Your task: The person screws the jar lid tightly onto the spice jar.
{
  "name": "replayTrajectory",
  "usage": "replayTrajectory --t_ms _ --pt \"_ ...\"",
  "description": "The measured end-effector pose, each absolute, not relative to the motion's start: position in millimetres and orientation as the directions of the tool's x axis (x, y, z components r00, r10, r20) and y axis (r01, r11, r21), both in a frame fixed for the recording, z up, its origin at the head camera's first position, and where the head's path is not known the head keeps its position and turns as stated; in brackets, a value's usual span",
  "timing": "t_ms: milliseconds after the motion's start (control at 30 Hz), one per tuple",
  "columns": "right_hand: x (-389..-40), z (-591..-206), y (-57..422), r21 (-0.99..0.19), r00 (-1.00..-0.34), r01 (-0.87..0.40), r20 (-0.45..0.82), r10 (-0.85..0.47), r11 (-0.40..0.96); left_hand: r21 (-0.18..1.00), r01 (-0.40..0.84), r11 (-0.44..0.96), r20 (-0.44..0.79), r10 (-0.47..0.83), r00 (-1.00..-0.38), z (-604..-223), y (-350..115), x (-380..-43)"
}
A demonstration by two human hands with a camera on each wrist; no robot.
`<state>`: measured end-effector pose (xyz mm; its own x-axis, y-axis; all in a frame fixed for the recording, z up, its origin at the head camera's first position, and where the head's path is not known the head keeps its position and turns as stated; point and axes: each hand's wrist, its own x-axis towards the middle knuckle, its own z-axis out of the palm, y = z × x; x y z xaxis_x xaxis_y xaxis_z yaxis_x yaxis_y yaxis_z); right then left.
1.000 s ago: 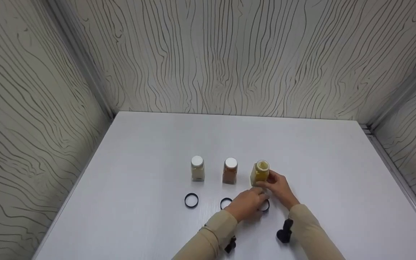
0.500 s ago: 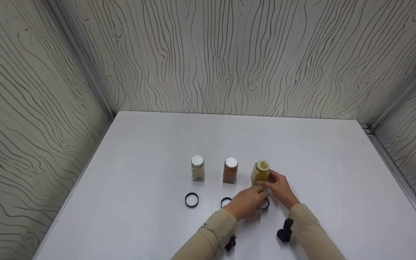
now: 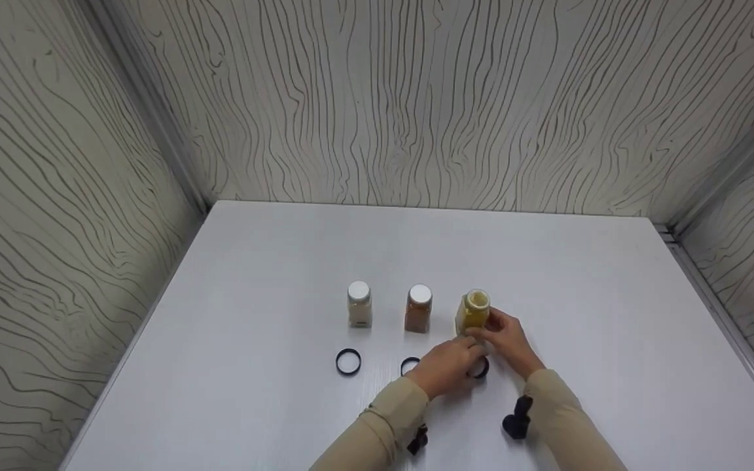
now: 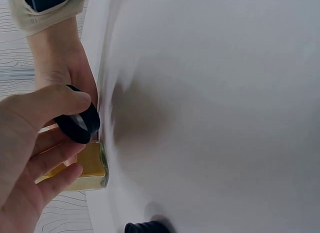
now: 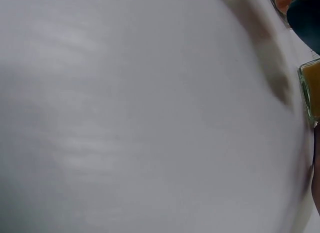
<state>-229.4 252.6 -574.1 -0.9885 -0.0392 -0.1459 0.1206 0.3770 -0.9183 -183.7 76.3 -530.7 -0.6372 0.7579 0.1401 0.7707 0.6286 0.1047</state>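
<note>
My left hand (image 3: 448,367) pinches a black round screw lid (image 3: 480,368) between thumb and fingers; in the left wrist view the lid (image 4: 92,120) is tilted, its pale inside partly visible. Right beside it, my right hand (image 3: 506,340) grips the lower part of a square glass jar (image 3: 472,319) of yellow contents. That jar's mouth is uncovered and faces up. In the right wrist view only a corner of the jar (image 5: 312,88) and the edge of the dark lid (image 5: 305,23) show. My left hand hides part of the lid from the head camera.
Left of the yellow jar stand a jar of reddish-brown contents (image 3: 417,317) and one of pale contents (image 3: 360,314), both with white tops. Two black rings, one left (image 3: 348,362) and one partly behind my left hand (image 3: 408,365), lie on the white table (image 3: 252,294).
Very little differs. The fingers of my left hand shift slightly at the black lid, while my right hand stays on the yellow jar.
</note>
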Motion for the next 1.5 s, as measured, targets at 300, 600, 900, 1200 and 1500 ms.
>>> replayTrajectory --t_ms 300,600,900,1200,1500 --pt "-229.7 -573.8 252.6 -0.930 -0.988 0.115 -0.143 -0.057 0.349 0.120 0.761 0.638 0.143 0.747 -0.649 -531.6 76.3 -182.7" --pt "-230.1 -575.7 253.0 -0.919 -0.987 0.128 -0.156 -0.046 0.372 0.158 0.760 0.630 0.131 0.750 -0.649 -530.4 76.6 -182.7" --pt "-231.5 -575.3 253.6 -0.910 -0.989 0.117 -0.144 -0.038 0.398 0.192 0.733 0.652 0.087 0.733 -0.675 -528.4 77.0 -182.8" --pt "-231.8 -576.0 252.9 -0.929 -0.983 0.159 -0.182 -0.037 0.333 0.194 0.746 0.637 0.095 0.744 -0.661 -525.3 75.1 -181.6" --pt "-230.8 -576.1 251.9 -0.931 -0.987 0.135 -0.157 -0.039 0.339 0.200 0.739 0.644 0.099 0.737 -0.669 -525.0 76.0 -181.8"
